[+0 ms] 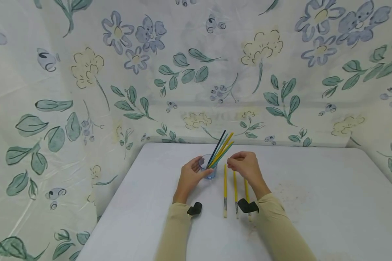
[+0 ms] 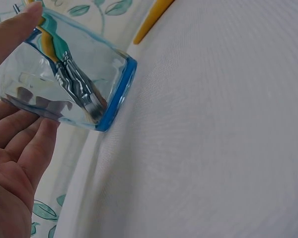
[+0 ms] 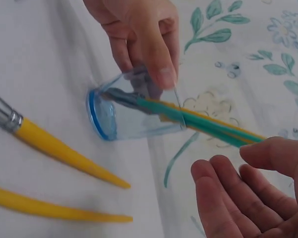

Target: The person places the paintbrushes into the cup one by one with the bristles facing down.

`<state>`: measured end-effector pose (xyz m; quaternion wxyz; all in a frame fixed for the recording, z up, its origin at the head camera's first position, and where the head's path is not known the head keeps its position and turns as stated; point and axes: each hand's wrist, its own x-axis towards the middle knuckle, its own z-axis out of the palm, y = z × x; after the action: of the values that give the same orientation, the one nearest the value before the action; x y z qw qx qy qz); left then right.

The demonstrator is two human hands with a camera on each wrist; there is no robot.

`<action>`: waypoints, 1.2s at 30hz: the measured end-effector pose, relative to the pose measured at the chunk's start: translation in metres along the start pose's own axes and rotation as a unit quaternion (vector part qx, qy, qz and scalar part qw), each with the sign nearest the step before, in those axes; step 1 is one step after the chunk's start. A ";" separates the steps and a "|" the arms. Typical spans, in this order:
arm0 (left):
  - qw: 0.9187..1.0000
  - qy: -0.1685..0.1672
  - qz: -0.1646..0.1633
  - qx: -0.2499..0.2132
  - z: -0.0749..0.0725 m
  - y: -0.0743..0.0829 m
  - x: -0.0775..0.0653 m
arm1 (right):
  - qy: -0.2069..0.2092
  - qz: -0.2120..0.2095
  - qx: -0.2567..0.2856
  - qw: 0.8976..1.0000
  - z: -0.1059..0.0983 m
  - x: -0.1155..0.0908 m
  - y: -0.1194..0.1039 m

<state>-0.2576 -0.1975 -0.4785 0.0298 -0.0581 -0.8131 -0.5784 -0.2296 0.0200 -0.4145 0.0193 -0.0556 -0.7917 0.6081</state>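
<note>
I'm viewing remotely a bare left hand [image 1: 190, 177], a bare right hand [image 1: 247, 167], a plain beige left sleeve [image 1: 174, 232] running long, a matching right sleeve [image 1: 279, 224] creasing near its end, a black left camera [image 1: 196, 208] and black right camera [image 1: 247, 206] jutting inward

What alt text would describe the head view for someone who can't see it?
A left hand grips a clear cup of paintbrushes with dark, teal and yellow handles sticking up. The right hand is beside it, near three yellow-handled paintbrushes lying on a white table, bristles toward the viewer, before a floral-patterned backdrop.
</note>
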 end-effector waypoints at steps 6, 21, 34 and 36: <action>1.000 -0.004 0.007 0.005 0.000 -0.001 -0.001 | 0.011 0.029 -0.004 1.000 -0.018 -0.001 0.011; 1.000 0.002 -0.004 0.003 0.001 0.002 -0.001 | 0.041 0.093 -0.086 0.991 -0.039 -0.010 0.051; 1.000 0.004 -0.008 0.009 0.002 0.000 0.002 | 0.030 0.094 -0.132 0.986 -0.036 -0.013 0.066; 1.000 0.003 -0.008 0.011 0.002 0.000 0.002 | 0.030 0.095 -0.139 0.985 -0.036 -0.013 0.067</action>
<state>-0.2594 -0.1961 -0.4792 0.0283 -0.0492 -0.8196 -0.5701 -0.2084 0.0700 -0.4693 -0.0231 -0.1510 -0.8588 0.4891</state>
